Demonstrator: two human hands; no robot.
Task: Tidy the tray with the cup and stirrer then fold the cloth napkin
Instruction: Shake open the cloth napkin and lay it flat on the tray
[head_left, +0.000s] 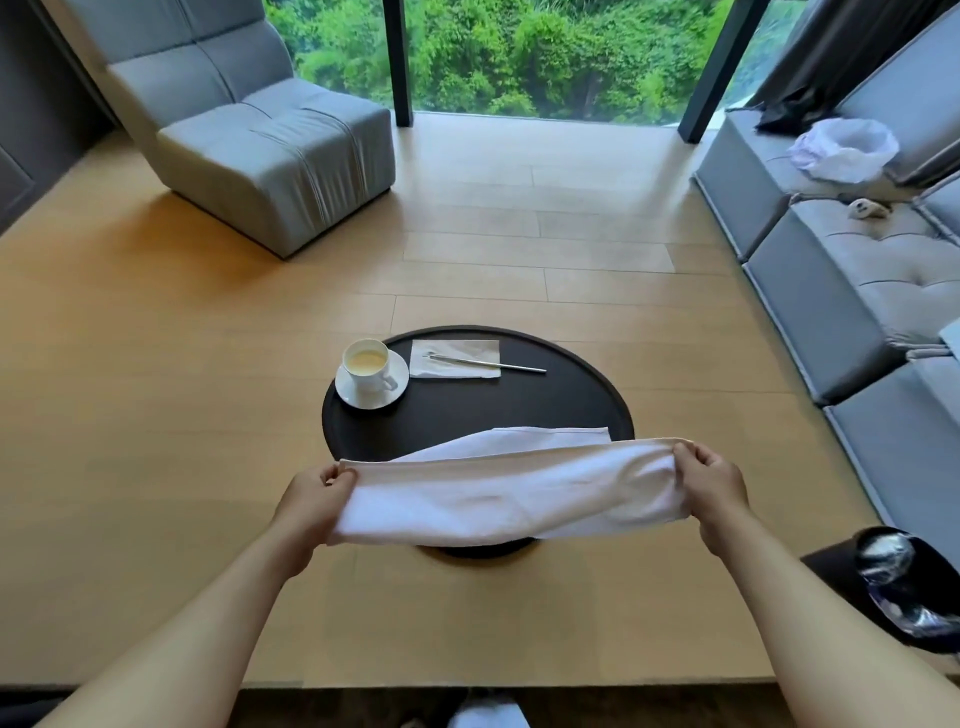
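Observation:
A round black tray (519, 410) rests on a low wooden surface. At its far left a white cup (367, 365) with pale liquid stands on a white saucer (349, 395). A metal stirrer (488, 362) lies across a small paper napkin (456, 357) at the tray's back. Above the tray's near half I hold the white cloth napkin (498, 493) stretched sideways, folded over lengthwise. My left hand (317, 496) pinches its left end, my right hand (714, 483) its right end. The far edge of the cloth droops onto the tray.
A grey armchair (260, 145) stands at the far left, a grey sofa (857, 270) along the right with a white plastic bag (844, 150) on it. A dark bin with a shiny liner (904, 592) sits near my right forearm. A large window is behind.

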